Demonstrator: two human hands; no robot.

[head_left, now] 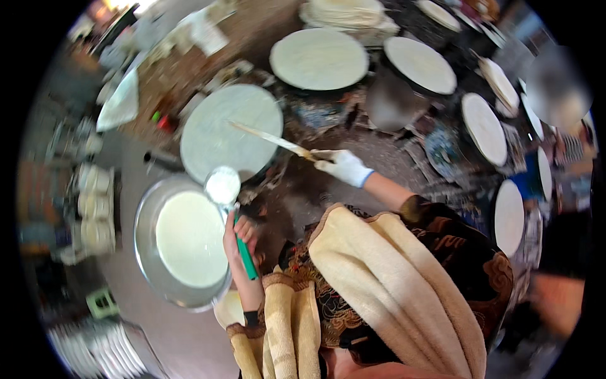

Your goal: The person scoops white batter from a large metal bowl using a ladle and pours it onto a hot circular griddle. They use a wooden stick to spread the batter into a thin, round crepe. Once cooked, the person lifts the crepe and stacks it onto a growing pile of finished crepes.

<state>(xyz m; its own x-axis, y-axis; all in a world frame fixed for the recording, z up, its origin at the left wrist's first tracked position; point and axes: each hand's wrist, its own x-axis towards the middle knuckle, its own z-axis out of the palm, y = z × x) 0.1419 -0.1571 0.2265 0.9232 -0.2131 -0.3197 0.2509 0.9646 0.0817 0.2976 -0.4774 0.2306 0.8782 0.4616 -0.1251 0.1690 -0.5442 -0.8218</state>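
Gripping a green-handled ladle [245, 254], fingers curled around it: left hand [240, 234], right beside bowl [148, 237] — gloved right hand [343, 168] pinches flat stick [271, 138] over round griddle [211, 142].

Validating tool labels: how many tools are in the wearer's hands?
2: a green-handled ladle in the left hand, a long flat stick in the gloved right hand.

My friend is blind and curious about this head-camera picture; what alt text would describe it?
A bare left hand grips a green-handled ladle by a metal bowl of white batter, while the white-gloved right hand holds a long flat spatula over a round griddle. More white-topped discs stand beyond and to the right.
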